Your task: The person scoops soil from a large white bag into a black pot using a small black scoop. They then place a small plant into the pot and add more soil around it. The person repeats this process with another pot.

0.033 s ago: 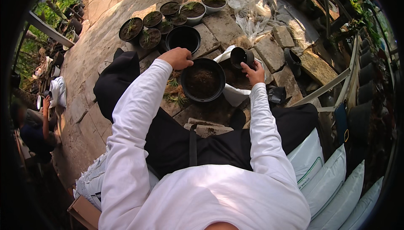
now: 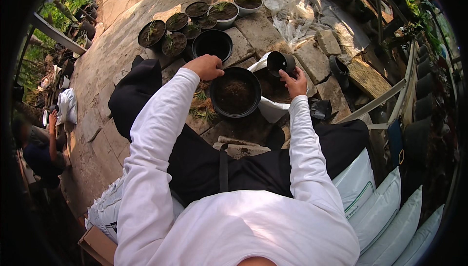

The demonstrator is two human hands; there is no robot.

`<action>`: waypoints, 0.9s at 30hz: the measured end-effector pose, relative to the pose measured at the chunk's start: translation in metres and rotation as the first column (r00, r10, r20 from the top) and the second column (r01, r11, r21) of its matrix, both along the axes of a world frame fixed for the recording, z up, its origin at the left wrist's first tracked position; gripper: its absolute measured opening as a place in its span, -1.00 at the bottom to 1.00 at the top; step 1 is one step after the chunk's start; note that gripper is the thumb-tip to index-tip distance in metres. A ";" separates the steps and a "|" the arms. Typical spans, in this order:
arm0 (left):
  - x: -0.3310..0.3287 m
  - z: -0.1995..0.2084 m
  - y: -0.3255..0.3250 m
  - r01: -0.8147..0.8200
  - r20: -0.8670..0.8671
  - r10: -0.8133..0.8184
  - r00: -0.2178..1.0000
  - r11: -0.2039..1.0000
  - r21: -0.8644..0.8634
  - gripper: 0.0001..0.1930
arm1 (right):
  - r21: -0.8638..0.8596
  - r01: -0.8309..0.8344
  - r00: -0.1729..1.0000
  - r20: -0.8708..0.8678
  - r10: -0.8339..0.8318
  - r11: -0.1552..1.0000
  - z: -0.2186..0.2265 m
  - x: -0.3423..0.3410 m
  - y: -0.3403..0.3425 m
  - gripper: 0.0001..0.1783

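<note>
A large round black plant pot point(image 2: 237, 106) with brown soil in it stands between my legs. My left hand point(image 2: 204, 67) grips its upper left rim, fingers closed. A small black pot point(image 2: 287, 62) is held in my right hand point(image 2: 296, 84), tilted with its mouth toward the left. It is over a white sack point(image 2: 274, 112) of dark soil, right of the large pot. Uprooted grassy seedlings point(image 2: 204, 111) lie on the ground at the large pot's left. Beyond my left hand stands another black pot point(image 2: 218, 32) with a dark inside.
Several potted seedlings point(image 2: 174, 44) are grouped at the far left, near white-rimmed pots point(image 2: 247, 1). Clear plastic sheeting point(image 2: 292, 10) and bricks point(image 2: 328, 42) lie far right. Filled white bags point(image 2: 385, 207) flank me at right. At the far left is another person point(image 2: 44, 154).
In my right hand the small black pot has tipped slightly and risen a little. My left hand and the large pot have not moved.
</note>
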State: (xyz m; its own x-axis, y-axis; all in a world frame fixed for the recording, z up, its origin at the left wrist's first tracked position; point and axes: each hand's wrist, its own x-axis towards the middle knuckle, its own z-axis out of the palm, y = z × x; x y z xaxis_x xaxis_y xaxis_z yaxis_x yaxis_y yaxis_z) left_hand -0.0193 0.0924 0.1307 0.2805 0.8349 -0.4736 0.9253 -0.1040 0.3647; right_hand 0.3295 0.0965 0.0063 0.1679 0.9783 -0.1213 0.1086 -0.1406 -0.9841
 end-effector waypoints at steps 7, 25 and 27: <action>-0.002 -0.004 0.001 0.010 -0.024 -0.009 1.000 1.000 0.021 -0.59 | 0.345 -0.262 0.955 -0.040 0.293 0.901 0.062 -0.049 -0.019 -0.02; 0.004 0.000 0.003 0.027 -0.012 -0.027 1.000 0.999 0.030 -0.57 | -0.004 0.167 0.807 0.576 -0.134 0.986 -0.073 0.045 -0.003 0.10; -0.003 -0.002 0.000 0.004 -0.021 -0.004 1.000 1.000 0.021 -0.57 | -0.064 0.148 0.766 0.638 -0.074 0.987 -0.084 0.026 -0.014 0.06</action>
